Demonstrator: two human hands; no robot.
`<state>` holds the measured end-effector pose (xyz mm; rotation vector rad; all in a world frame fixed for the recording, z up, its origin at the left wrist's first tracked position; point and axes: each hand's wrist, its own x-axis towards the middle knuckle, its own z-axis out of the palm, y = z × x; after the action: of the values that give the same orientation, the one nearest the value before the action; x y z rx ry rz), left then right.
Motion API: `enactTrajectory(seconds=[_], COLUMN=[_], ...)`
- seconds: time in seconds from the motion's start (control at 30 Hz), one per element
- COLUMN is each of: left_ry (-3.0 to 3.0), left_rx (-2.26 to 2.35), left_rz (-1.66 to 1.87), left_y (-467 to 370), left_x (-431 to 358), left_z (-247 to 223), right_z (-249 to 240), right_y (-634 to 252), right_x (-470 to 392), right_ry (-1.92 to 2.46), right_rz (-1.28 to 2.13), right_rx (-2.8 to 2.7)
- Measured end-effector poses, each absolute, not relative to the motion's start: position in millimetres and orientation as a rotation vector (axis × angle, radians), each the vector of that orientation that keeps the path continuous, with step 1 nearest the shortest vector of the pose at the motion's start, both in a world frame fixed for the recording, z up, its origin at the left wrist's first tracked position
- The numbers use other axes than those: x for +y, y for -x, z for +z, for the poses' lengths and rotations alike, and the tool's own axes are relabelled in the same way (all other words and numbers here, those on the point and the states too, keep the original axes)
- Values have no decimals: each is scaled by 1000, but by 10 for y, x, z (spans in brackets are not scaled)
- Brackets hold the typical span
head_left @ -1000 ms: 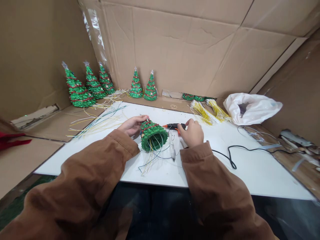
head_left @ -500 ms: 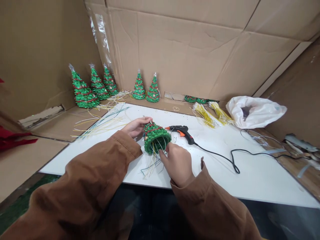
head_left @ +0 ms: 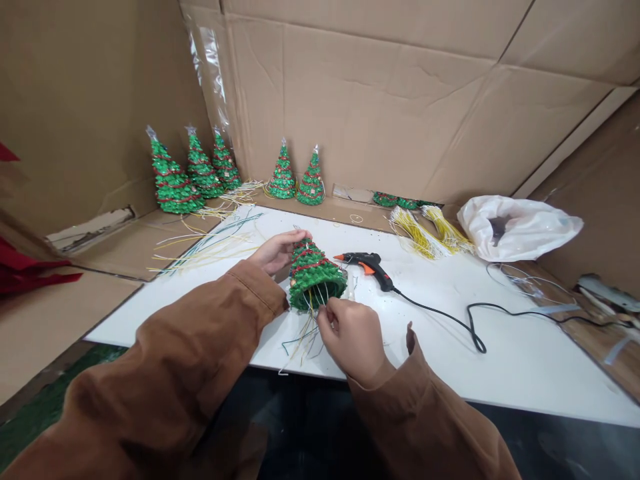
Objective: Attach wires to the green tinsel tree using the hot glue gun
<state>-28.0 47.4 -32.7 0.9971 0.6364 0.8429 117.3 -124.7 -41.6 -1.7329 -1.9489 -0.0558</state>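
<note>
A small green Christmas tree ornament (head_left: 314,265) with red garland lies tilted over the white board, its hollow base facing me. My left hand (head_left: 278,251) is closed around its upper part from the left side. Thin white, yellow and green wires (head_left: 303,333) trail out of the hollow base toward the board's front edge. At the right of the opening, my right hand (head_left: 353,335) is closed in a pinch on wires there; its fingertips partly hide them. A black and orange glue gun (head_left: 366,267) lies just right of the tree, nozzle pointing left.
Several finished-looking trees (head_left: 173,177) stand along the back and left. Yellow-white wire bundles (head_left: 416,230) and a white plastic bag (head_left: 517,227) sit at the back right. Loose wires (head_left: 205,243) spread at left. The glue gun's black cord (head_left: 440,313) runs right across the white board (head_left: 425,373).
The tree's base has tipped downward, so less of its inside shows. My right hand's fingers have drawn slightly down from the opening into a tighter pinch. The view has shifted a little.
</note>
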Motion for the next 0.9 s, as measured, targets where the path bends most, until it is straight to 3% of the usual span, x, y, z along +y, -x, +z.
enactTrajectory(seconds=[0.9], left_ry=[-1204], left_rx=[407], left_rz=[879], left_y=[118], left_x=[106], left_z=[-120], right_z=[-665], right_y=[-1142], right_x=[-1299], right_ry=[1348], right_rz=[-335], right_rx=[-2116])
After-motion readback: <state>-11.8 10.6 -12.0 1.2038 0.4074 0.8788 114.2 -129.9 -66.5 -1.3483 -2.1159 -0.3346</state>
